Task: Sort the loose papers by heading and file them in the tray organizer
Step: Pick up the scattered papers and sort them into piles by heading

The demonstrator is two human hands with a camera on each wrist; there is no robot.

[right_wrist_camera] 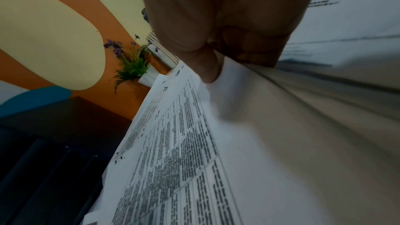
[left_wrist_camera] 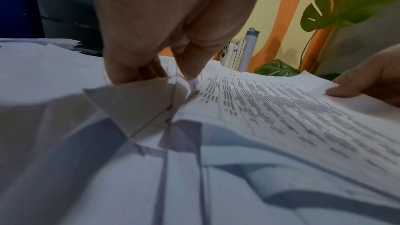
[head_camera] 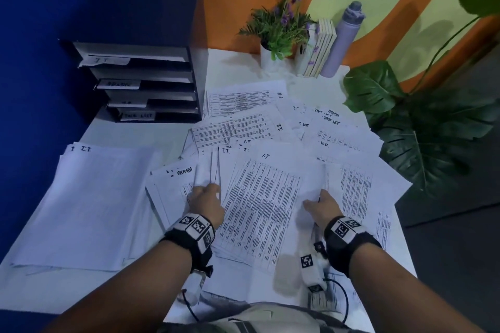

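Observation:
Loose printed papers (head_camera: pixel 319 127) with handwritten headings lie fanned over the white table (head_camera: pixel 140 132). A small bundle headed I.T. (head_camera: pixel 262 203) sits in front of me. My left hand (head_camera: pixel 208 188) pinches its left edge between thumb and fingers (left_wrist_camera: pixel 188 73), lifting the sheets' corners. My right hand (head_camera: pixel 316 200) grips the right edge, thumb (right_wrist_camera: pixel 207 69) on top and fingers curled beneath. A neat I.T. pile (head_camera: pixel 89 203) lies at the left, and an ADMIN sheet (head_camera: pixel 176 178) lies beside my left hand. The black tray organizer (head_camera: pixel 146 81) stands back left, with shelves labelled IT, ADMIN and TASK LIST.
At the back of the table stand a potted purple flower (head_camera: pixel 278 32), a few books (head_camera: pixel 316 48) and a grey bottle (head_camera: pixel 343 38). A large leafy plant (head_camera: pixel 422 127) crowds the table's right edge. A blue wall runs along the left.

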